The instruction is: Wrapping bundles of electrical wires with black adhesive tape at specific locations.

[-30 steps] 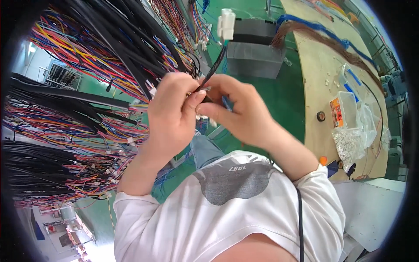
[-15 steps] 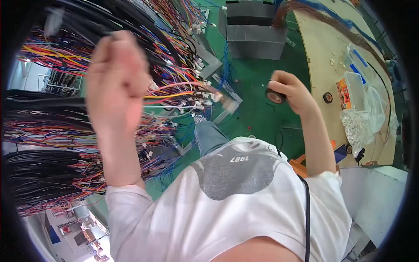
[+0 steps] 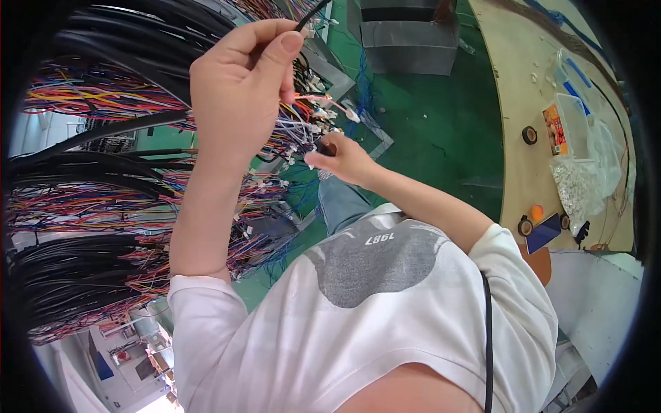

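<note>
My left hand (image 3: 237,96) is raised in front of the hanging wire harnesses. Its thumb and index finger pinch a thin black cable (image 3: 314,14), which runs up past the fingertips. Lower down and to its right, my right hand (image 3: 351,162) reaches in among loose wires with white connectors (image 3: 318,129). Its fingers are curled round a roll of black tape (image 3: 326,146), of which only a dark edge shows. A pink wire (image 3: 330,102) with a white plug sticks out between the two hands.
Thick black cable bundles (image 3: 62,265) and coloured wires fill the left side. A wooden table (image 3: 513,89) on the right bears a tape roll (image 3: 529,135), a clear plastic box (image 3: 571,127) and a bag of white connectors (image 3: 575,186). Grey bins (image 3: 410,48) stand ahead on the green floor.
My right hand has moved left from beside the table into the wires, with the tape roll. My left hand has shifted right and now shows a black cable in its pinch.
</note>
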`<act>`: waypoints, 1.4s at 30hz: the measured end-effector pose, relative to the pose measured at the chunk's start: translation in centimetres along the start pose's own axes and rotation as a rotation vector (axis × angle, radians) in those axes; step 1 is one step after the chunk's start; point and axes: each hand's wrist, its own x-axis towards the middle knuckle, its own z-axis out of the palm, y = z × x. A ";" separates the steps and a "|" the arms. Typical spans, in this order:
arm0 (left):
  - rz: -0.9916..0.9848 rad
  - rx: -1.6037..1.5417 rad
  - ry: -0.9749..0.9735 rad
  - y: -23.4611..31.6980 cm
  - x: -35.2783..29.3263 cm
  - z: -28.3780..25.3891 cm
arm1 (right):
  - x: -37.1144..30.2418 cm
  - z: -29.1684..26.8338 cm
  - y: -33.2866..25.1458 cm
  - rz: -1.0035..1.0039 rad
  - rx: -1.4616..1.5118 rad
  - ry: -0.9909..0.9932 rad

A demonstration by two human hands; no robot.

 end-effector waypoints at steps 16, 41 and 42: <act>0.559 0.813 -0.269 -0.1 -3.2 -0.6 | -6.6 -7.9 -11.0 -0.058 -0.131 -0.242; 0.076 0.238 -0.040 0.7 -7.4 1.5 | -6.9 -6.1 -15.7 -0.338 0.105 0.154; 0.028 0.178 -0.025 0.8 -7.5 1.3 | -7.0 -6.0 -15.7 -0.345 0.129 0.142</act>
